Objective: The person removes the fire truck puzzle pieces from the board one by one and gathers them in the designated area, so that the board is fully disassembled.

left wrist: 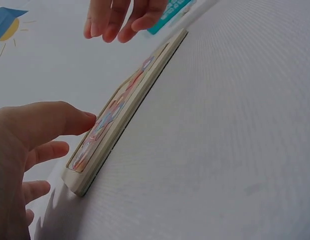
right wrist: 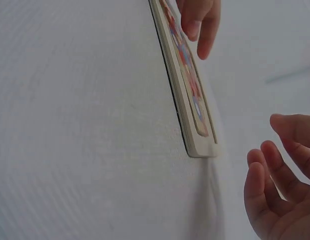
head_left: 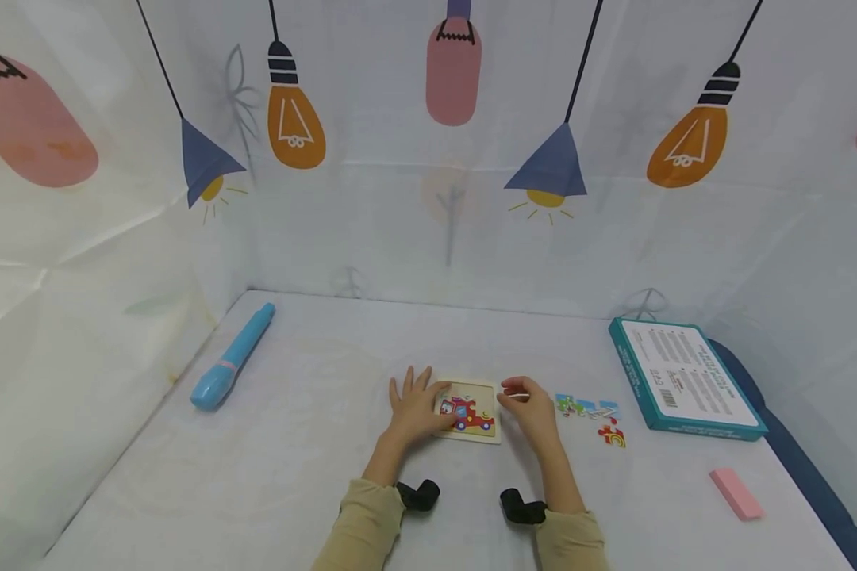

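Note:
A small wooden jigsaw puzzle board (head_left: 495,434), with a raised frame and a picture of a red vehicle (head_left: 466,414), lies flat on the table. My left hand (head_left: 416,412) is at its left side, fingers spread and thumb over the picture; in the left wrist view a fingertip (left wrist: 89,116) touches the board's edge. Just off the board's right side hovers my right hand (head_left: 534,408), fingers loosely bent. Nothing shows between those fingers (right wrist: 255,185) in the right wrist view. Loose puzzle pieces (head_left: 587,408) lie right of that hand, with a red and yellow piece (head_left: 614,437) below them.
A teal and white box (head_left: 693,377) lies at the right edge of the white table (head_left: 293,492). In front of it is a pink block (head_left: 737,493). A blue microphone-shaped toy (head_left: 234,357) lies at the left. White sheeting with printed lamps hangs behind.

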`<move>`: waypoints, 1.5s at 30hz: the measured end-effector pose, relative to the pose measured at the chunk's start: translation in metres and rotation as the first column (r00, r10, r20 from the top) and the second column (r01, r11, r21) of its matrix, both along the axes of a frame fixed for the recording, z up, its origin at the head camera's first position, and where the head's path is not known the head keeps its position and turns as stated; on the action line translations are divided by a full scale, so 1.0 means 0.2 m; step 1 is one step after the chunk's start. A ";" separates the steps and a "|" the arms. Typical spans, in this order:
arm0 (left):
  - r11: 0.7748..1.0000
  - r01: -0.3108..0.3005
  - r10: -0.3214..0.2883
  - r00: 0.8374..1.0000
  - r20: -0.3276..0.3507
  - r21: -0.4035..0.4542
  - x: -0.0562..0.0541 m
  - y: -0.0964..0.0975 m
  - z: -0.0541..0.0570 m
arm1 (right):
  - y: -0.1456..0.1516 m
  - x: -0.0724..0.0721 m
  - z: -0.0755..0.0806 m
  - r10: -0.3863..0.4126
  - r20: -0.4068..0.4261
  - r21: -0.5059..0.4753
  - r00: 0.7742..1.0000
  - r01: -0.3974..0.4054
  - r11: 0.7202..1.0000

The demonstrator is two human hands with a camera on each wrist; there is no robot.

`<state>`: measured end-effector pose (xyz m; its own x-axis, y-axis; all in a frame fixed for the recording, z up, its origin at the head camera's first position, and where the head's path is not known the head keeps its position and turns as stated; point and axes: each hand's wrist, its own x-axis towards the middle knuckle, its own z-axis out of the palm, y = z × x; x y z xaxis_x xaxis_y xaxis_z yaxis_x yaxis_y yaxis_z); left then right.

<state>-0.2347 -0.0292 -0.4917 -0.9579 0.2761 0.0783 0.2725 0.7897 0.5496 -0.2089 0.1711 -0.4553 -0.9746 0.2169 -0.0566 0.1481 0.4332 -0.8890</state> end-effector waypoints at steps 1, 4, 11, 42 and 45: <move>1.000 -0.007 0.007 1.000 -0.002 -0.007 0.00 0.00 0.00 | -0.01 0.00 0.00 0.009 -0.002 0.001 1.000 -0.009 1.000; 0.999 -0.026 0.026 1.000 0.002 -0.021 0.00 0.00 0.00 | -0.04 0.00 0.00 0.035 -0.001 0.008 0.999 -0.035 0.999; 0.997 -0.072 0.071 0.997 -0.023 -0.029 0.01 0.00 0.00 | -0.09 -0.03 -0.02 0.176 0.038 0.146 0.984 -0.180 0.973; 0.997 -0.031 0.034 0.999 -0.041 0.064 -0.01 0.01 -0.01 | -0.16 -0.09 -0.07 0.284 0.119 0.200 0.951 -0.303 0.932; 0.998 -0.031 0.033 0.999 -0.042 0.058 -0.01 0.01 0.00 | -0.16 -0.08 -0.07 0.282 0.118 0.195 0.952 -0.300 0.934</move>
<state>-0.2365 -0.0270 -0.4920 -0.9616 0.2391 0.1348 0.2721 0.7660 0.5825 -0.2253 0.1383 -0.4687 -0.9900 -0.0594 -0.1282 0.0603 0.6429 -0.7636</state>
